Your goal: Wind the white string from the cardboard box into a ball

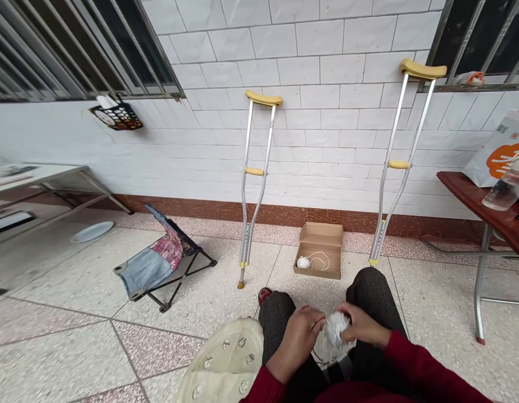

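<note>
Over my lap, my right hand (362, 327) grips a ball of white string (337, 324) from its right side, with the fingers curled round its edge. Just left of the ball, my left hand (300, 337) is closed in a pinch. Whatever lies between its fingertips is too small to make out. On the floor beyond my knees stands an opened cardboard box (320, 250) with its lid tipped back. Inside it rests a smaller white ball of string (303, 262), and a loose strand loops to its right.
Two crutches (254, 172) (397, 165) lean against the tiled wall. A folding chair (158, 263) stands left, and a pale round plastic stool (225, 364) is beside my left leg. At right, a red-brown table (464, 190) holds a bag and bottle. A plate (92, 232) lies far left.
</note>
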Available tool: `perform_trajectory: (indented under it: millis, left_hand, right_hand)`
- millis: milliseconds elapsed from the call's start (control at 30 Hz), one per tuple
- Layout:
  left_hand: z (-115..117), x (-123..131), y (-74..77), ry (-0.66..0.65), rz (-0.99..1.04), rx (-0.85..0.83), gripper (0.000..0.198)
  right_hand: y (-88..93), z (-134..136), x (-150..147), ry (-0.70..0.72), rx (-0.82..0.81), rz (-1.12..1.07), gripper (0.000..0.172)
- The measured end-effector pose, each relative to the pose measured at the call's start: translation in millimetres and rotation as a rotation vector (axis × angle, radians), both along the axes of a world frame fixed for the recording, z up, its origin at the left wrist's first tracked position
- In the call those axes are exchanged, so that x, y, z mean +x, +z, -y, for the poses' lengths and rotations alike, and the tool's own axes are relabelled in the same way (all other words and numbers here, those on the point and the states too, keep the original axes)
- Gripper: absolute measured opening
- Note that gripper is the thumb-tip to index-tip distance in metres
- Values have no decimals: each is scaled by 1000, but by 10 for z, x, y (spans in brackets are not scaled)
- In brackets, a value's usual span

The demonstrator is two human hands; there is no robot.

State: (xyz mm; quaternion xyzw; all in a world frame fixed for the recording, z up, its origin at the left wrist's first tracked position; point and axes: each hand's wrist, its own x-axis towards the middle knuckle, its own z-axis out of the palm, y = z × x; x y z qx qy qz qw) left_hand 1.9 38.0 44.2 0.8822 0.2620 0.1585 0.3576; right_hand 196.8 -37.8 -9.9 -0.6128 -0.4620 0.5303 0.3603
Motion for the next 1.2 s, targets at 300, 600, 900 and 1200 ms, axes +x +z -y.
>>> perform_trajectory:
  millis: [300, 600, 900, 1200]
  left_hand:
    - [99, 146, -314, 17, 23, -294, 41]
    - [183, 35, -38, -96, -50, -116, 34]
    - [-192, 127, 15, -17, 111, -170, 38]
    - [172, 134, -137, 60, 101, -389, 47]
  right_hand:
    - [741, 90, 109, -117, 52, -632, 40]
    - [167, -242, 205, -321, 287, 342, 42]
    - [449, 170, -50, 27, 15, -592, 55]
    - [622, -297, 114, -290, 211, -314, 49]
